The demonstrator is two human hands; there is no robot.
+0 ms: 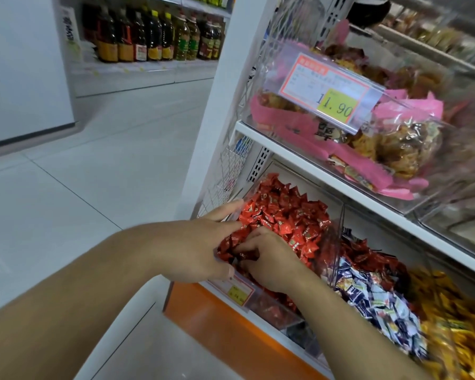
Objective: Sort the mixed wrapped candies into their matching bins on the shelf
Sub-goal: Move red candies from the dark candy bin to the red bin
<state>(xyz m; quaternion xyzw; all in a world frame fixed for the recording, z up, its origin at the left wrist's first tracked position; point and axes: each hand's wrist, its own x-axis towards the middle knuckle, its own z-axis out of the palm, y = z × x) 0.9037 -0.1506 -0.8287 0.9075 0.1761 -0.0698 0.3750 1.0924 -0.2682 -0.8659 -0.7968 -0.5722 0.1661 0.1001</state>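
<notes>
Head view is showing a shop aisle with pale floor tiles (93,165) and bottles (154,37) shelved behind. Both hands are reaching into the clear bin (336,229) of red candies (285,215) on the low shelf: left hand (195,248) lying spread along the rim, right hand (269,259) digging in, its fingertips buried, so its grasp is unclear. Blue-white candies (373,294) and yellow candies (450,319) are blurring at the right.

Pale grey tiled floor (99,160) seen; white wall panel (19,64) at left; bottles of cooking oil (154,37) stocked on far white shelving.
</notes>
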